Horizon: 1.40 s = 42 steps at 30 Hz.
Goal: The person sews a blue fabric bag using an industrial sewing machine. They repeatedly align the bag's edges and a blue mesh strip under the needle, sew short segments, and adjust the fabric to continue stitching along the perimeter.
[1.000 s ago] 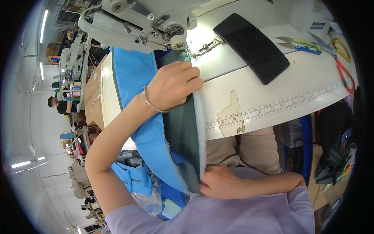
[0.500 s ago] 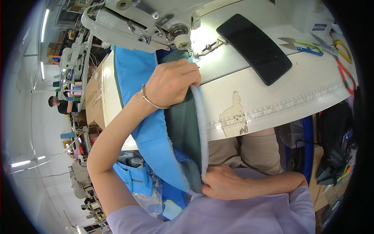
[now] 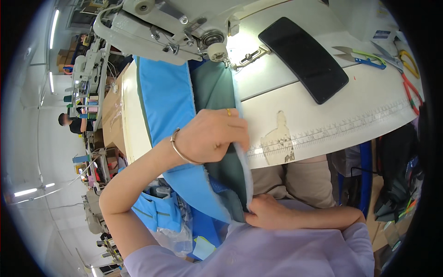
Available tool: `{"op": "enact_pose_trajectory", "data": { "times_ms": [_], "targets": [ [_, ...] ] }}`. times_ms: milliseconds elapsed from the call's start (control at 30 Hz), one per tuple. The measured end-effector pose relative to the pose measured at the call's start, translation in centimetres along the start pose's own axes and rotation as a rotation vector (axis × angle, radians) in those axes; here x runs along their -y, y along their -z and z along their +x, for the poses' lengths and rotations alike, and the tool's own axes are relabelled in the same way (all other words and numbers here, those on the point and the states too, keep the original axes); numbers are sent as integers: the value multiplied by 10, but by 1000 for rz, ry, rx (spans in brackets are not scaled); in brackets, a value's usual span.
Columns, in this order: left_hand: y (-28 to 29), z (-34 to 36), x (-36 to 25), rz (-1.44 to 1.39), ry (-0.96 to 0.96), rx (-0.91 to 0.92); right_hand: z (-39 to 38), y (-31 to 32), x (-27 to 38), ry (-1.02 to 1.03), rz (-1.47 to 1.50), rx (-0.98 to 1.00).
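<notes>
A long piece of blue and dark green fabric (image 3: pixel 167 94) runs from under the sewing machine (image 3: pixel 194 34) down over the table's front edge toward my lap. My left hand (image 3: pixel 214 136), with a ring and a bangle, lies across its middle, fingers closed on the pale right-hand edge. Close to my body, my right hand (image 3: pixel 267 211) pinches the lower end of that same edge. Between the hands the dark green side shows, and the blue layer folds away to the left. At the lit needle area, the fabric's top end lies beside a metal edge guide (image 3: pixel 251 58).
A black phone (image 3: pixel 304 60) lies right of the needle. Thread snips (image 3: pixel 360 56) and red-handled scissors (image 3: pixel 408 85) rest at the far right. A printed ruler (image 3: pixel 323 134) follows the table's front edge. More blue fabric (image 3: pixel 159 212) hangs below left; a person (image 3: pixel 71 123) sits in the background.
My left hand has slid down the fabric edge, away from the needle toward my body. The right hand has shifted slightly right and up, still pinching the lower end.
</notes>
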State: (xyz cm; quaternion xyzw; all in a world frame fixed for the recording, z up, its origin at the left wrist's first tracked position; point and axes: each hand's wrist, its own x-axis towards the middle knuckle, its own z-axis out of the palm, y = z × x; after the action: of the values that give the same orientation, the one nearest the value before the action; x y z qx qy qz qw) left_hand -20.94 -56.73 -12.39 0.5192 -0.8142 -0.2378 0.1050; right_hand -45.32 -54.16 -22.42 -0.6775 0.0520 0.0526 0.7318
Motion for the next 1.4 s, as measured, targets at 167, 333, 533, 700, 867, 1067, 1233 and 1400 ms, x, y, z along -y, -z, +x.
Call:
{"op": "enact_pose_trajectory", "data": {
  "times_ms": [167,333,533,700,867,1067,1233,1400],
  "targets": [
    [11,13,21,348,36,-171,0,2,-3,-51,-38,30],
    [16,17,41,485,-44,-60,0,5,-1,-52,-88,65],
    [15,14,29,326,-106,113,2,10,4,-24,-14,63],
    [-9,5,2,64,-98,97,5,7,-10,-74,26,116],
    [-9,-4,-14,-205,69,-178,6,2,-30,-85,75,106],
    [-9,-27,3,380,193,-333,9,6,-31,-107,76,145],
    [-21,-24,3,417,195,-320,9,-9,-57,-44,89,115],
    [-25,-25,15,241,253,-453,5,-7,-57,-66,173,132]
  ]
}}
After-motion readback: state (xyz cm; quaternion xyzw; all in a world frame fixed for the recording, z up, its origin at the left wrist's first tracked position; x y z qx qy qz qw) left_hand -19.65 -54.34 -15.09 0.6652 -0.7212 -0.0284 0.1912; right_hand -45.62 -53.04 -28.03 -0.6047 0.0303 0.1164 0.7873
